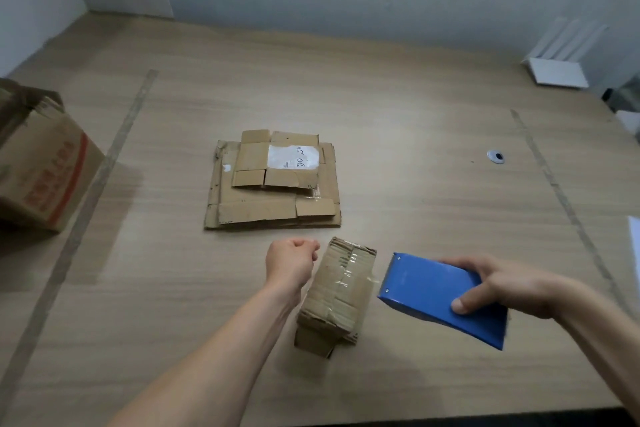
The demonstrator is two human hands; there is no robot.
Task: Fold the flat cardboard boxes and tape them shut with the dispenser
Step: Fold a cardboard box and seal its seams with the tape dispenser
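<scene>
A person taped a small folded box (337, 291) at a wooden table (415, 135), blue tape dispenser (441, 298) in the right hand (502, 286).

The right hand gripped the dispenser's rear end, thumb pressed on its blue side, its front edge just beside the box's right face, where clear tape ran across the top. The left hand (291, 262) hovered at the box's left, fingers curled into a loose fist and holding nothing. A stack of flat cardboard boxes (273, 191) lay farther back at the table's centre, a white label on the topmost. A large open carton (41, 163) with red print stood at the left edge.
</scene>
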